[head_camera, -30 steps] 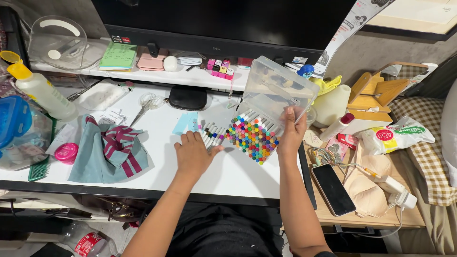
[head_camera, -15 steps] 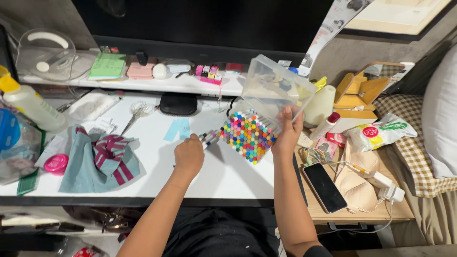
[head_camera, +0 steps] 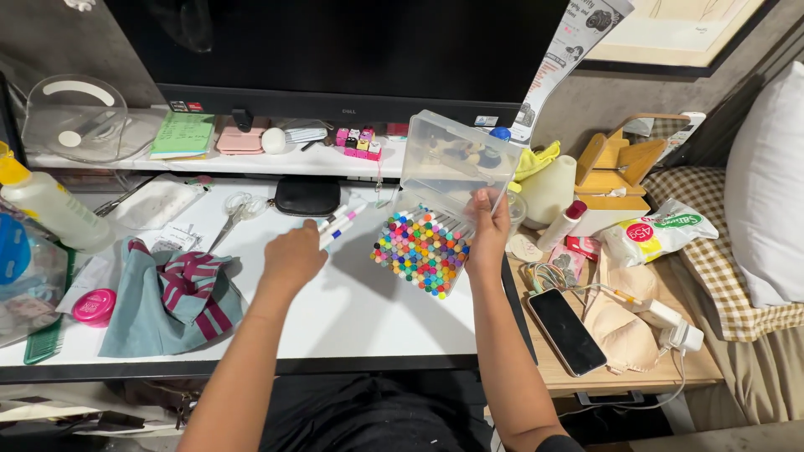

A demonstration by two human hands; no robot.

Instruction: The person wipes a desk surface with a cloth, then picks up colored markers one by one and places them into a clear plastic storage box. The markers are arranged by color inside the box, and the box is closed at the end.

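Markers (head_camera: 420, 251), dozens with bright caps of many colours, stood packed in a clear plastic case (head_camera: 452, 167) on the white desk (head_camera: 368, 310). Right hand (head_camera: 487, 234) pinched the case's raised lid, likely light but brittle. Left of the case, left hand (head_camera: 291, 256) clenched several slim, smooth markers (head_camera: 339, 224), best gripped mid-barrel.

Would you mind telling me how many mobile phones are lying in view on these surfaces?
1. A single black smartphone lies screen up on the wooden side table, right of the person's right forearm, beside a tangle of charger cables. Others may be hidden under clutter.
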